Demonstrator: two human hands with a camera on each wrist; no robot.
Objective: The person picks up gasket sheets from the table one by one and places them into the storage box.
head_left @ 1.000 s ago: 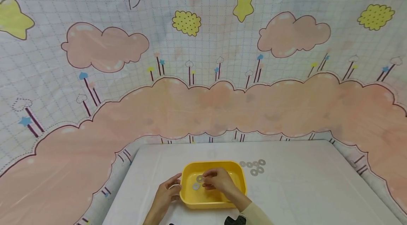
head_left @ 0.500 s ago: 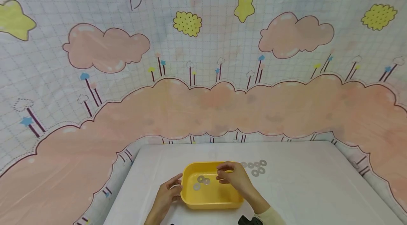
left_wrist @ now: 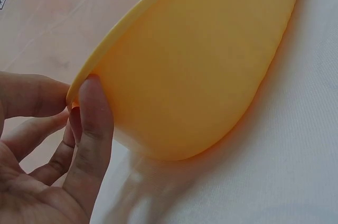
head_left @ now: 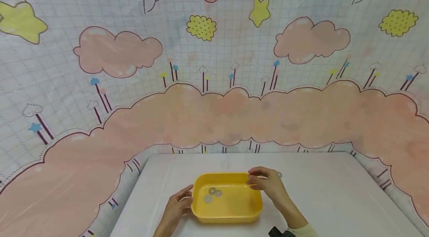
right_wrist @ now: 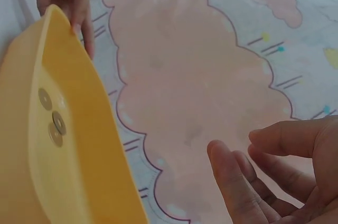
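Your left hand (head_left: 177,207) pinches the left rim of the shallow yellow plastic tray (head_left: 234,215) at lower centre of the head view, thumb outside the wall, fingers over the lip, which looks meant to steady it. Your right hand (head_left: 268,185) hovers over the tray's upper-right corner, fingers loosely curved and holding nothing, right beside one flat grey metal washer (head_left: 279,174) on the white table (head_left: 335,199), so likely reaching for it. Three more grey metal washers (head_left: 212,194) lie clustered on the tray floor, left of centre.
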